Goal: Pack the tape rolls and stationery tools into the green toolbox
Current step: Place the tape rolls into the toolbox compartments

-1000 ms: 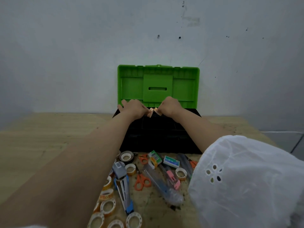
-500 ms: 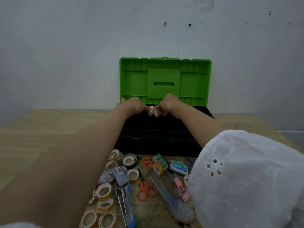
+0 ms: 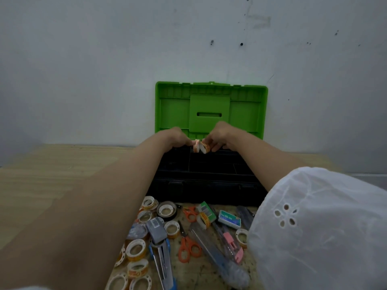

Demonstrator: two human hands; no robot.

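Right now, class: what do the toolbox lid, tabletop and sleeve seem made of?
Toolbox lid: moulded plastic, smooth green, ribbed. Tabletop: pale wood or laminate, grain lines showing. Sleeve: thin white woven fabric, probably cotton, matte, with eyelet holes.

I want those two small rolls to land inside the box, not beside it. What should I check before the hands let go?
1. Green lid open and standing upright: ok.
2. Left hand holds a small tape roll: ok.
3. Right hand holds the second roll: ok.
4. Both rolls hang over the black tray, not the table: ok.
5. Compartment beneath them free: cannot tell, too dark.
6. Everything else packed: not ok; orange scissors and loose rolls lie in front of the box.
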